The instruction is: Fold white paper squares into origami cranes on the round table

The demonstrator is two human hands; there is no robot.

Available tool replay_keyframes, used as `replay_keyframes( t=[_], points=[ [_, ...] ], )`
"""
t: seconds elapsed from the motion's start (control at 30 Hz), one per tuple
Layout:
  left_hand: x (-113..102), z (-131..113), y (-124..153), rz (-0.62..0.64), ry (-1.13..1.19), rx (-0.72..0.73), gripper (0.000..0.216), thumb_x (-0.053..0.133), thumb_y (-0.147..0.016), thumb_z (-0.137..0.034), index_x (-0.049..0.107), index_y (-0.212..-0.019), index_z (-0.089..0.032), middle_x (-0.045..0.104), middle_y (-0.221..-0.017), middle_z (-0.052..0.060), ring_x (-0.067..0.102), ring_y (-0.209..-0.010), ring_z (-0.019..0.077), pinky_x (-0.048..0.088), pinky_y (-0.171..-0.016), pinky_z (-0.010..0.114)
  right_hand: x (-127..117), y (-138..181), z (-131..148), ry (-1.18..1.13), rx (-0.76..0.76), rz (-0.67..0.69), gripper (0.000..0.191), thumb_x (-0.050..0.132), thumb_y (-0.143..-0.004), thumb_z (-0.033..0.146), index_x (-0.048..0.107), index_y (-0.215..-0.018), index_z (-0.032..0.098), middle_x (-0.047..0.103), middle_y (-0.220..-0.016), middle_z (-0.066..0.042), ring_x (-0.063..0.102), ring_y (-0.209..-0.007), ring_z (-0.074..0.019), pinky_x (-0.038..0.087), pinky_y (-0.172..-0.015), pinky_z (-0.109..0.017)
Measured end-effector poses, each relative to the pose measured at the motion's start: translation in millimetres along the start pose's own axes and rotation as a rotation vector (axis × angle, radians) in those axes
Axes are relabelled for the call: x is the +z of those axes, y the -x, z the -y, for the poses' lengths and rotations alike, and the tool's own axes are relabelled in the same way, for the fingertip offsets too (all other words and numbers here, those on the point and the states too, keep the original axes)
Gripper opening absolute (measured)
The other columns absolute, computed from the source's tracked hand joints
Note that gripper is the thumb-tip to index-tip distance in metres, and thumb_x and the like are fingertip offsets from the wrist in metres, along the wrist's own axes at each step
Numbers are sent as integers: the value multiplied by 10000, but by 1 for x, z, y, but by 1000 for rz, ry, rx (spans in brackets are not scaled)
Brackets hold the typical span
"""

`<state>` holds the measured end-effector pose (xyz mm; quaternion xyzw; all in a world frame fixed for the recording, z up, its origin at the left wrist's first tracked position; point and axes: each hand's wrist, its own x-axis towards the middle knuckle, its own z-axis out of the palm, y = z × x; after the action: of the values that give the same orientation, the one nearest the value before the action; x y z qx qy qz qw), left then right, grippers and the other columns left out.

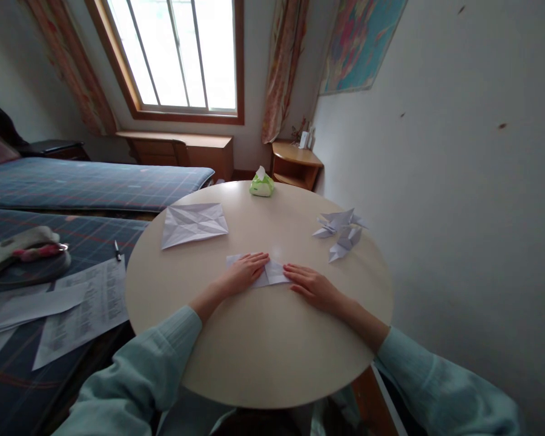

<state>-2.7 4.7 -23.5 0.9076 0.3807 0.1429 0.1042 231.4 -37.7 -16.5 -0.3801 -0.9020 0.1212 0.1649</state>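
A folded sheet of white paper [272, 275] lies flat on the round table, directly in front of me. My left hand [249, 270] rests on its left part, fingers stretched out and pressing down. At the paper's right end, my right hand [312, 286] lies with its fingers extended, fingertips touching the edge. Part of the paper is hidden under both hands. To the far left is a creased, unfolded white sheet [195, 223]. On the right side sit several folded paper figures [345, 232], close together.
A green tissue pack [261, 184] stands at the far edge of the round table [254, 345]. Left of the table are beds with plaid covers [95, 181], printed sheets [86, 303] and a pen [117, 251]. A white wall [458, 212] rises close on the right.
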Motion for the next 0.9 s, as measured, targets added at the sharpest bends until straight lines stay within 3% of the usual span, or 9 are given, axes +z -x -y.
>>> replay_keyframes(
  t=[0.07,0.13,0.3,0.43,0.6,0.73,0.83,0.9],
  points=[
    [0,-1,-2,-59,13,6,336,339,-862,-246,529,-1128,-167,522,-1212,44,447,-1132,136,336,-979,275,-1,-11,1,-37,103,-92,282,378,-861,324,608,-955,192,589,-1087,-71,511,-1044,-161,392,-896,-304],
    [1,-1,-3,-114,23,9,291,376,-852,-247,585,-1042,-176,580,-1132,41,501,-1053,145,393,-927,274,-1,-28,2,-10,222,-128,200,533,-771,354,615,-816,177,619,-935,-74,564,-881,-177,437,-770,-298],
    [-2,-2,0,-163,42,50,268,467,-818,-239,566,-1063,-192,598,-1086,36,504,-981,175,428,-874,311,0,-64,-6,-115,334,60,459,720,-552,353,572,-932,144,595,-705,-9,538,-627,-131,392,-561,-224],
    [-4,-1,1,-174,86,43,351,549,-768,-231,534,-1116,-193,602,-1048,61,486,-973,195,430,-847,324,3,-68,-15,-220,343,91,335,702,-540,395,619,-744,142,548,-597,21,475,-550,-104,323,-495,-205],
    [-6,1,-1,-214,250,-12,229,591,-727,-196,637,-951,-195,619,-826,48,533,-786,160,445,-741,280,2,-62,-28,-658,368,-60,494,493,-656,610,621,-681,133,546,-568,3,462,-518,-97,317,-482,-211],
    [-13,1,-1,-441,541,-46,112,597,-716,-241,673,-741,-164,605,-735,41,533,-650,121,434,-597,226,1,-63,-40,-1076,478,-202,649,278,-723,684,634,-740,142,606,-645,-44,520,-559,-106,366,-522,-218],
    [-23,-2,0,-647,781,-79,143,630,-683,-289,667,-710,-153,619,-750,48,557,-680,130,442,-629,236,2,-64,-44,-1213,499,-235,609,322,-727,667,643,-787,152,646,-741,-66,559,-626,-117,395,-572,-222],
    [-28,-4,1,-688,950,-85,186,659,-648,-325,668,-710,-150,639,-792,63,580,-753,156,448,-701,267,3,-64,-42,-1220,496,-238,550,398,-720,634,645,-811,152,659,-816,-77,577,-684,-129,411,-627,-236]
  ],
)
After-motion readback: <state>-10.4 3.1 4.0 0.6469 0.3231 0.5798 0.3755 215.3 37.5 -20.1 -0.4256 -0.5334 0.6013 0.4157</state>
